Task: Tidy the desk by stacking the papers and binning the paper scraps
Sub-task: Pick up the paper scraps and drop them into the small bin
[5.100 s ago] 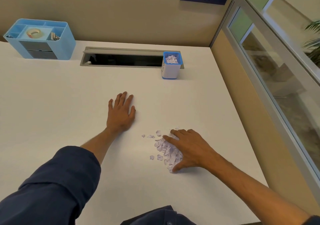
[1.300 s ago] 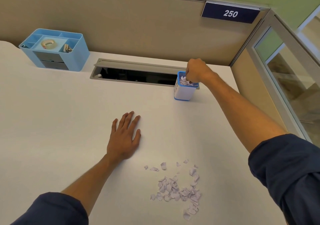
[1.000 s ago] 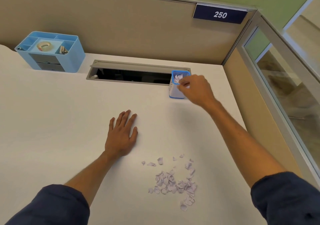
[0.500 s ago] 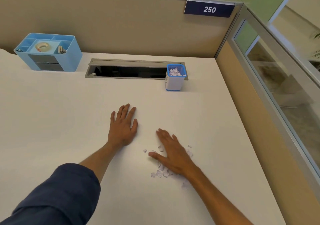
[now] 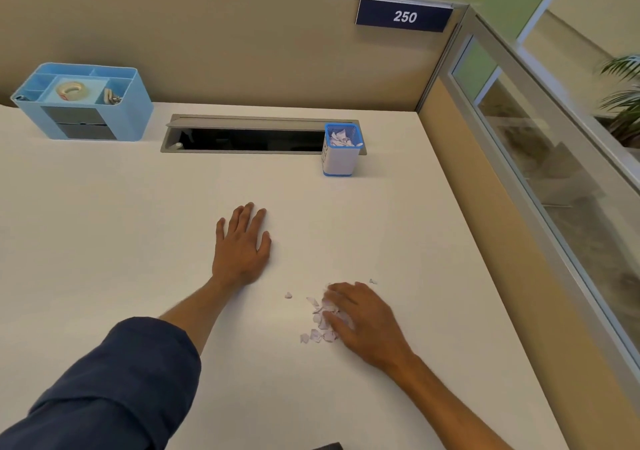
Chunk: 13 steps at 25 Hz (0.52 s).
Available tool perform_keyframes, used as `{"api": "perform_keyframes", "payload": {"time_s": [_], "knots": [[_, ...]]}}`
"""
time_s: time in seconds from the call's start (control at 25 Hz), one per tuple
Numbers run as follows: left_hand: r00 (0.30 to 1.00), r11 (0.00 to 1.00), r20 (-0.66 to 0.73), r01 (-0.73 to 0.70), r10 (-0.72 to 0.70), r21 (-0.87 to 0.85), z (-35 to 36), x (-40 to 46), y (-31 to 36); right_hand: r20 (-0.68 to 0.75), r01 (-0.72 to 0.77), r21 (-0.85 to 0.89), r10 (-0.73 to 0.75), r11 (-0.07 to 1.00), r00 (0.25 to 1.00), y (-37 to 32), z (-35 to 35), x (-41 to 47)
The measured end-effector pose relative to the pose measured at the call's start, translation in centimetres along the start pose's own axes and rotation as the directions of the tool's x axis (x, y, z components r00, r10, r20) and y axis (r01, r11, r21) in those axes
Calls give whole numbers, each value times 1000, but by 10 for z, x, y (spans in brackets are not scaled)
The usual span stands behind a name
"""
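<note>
A small heap of pale purple paper scraps lies on the white desk near its front right. My right hand lies over the heap, fingers curled around the scraps and gathering them. A few loose scraps sit just outside the hand. My left hand rests flat on the desk, fingers straight, to the left of the heap. A small white bin with a blue rim stands at the back, holding scraps. No stack of papers is in view.
A light blue desk organiser with a tape roll stands at the back left. An open cable slot runs along the back, beside the bin. A beige partition bounds the back, a glass partition the right.
My right hand came back from the bin to the heap and, from lying flat on it, has now curled its fingers around the scraps, bunching them. The left hand stayed put.
</note>
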<state>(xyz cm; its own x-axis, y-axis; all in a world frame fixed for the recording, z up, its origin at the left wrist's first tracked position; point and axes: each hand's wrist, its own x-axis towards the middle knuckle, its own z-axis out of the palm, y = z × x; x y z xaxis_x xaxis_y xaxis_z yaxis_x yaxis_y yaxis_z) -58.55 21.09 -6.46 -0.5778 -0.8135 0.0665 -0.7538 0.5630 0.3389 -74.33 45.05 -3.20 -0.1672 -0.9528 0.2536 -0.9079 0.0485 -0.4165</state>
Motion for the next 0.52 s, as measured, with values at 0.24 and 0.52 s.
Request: {"api": "perform_keyframes", "payload": {"time_s": [0.24,0.52], "knots": [[1000,1000,-11,-4,4,-13,2,0,-1,176,-450,61,434,891,884,11,-7,-20],[1000,1000,-18,-10,10,-11,1,1,-1,169,-413,192,385,890,907,-26,16,-2]]}}
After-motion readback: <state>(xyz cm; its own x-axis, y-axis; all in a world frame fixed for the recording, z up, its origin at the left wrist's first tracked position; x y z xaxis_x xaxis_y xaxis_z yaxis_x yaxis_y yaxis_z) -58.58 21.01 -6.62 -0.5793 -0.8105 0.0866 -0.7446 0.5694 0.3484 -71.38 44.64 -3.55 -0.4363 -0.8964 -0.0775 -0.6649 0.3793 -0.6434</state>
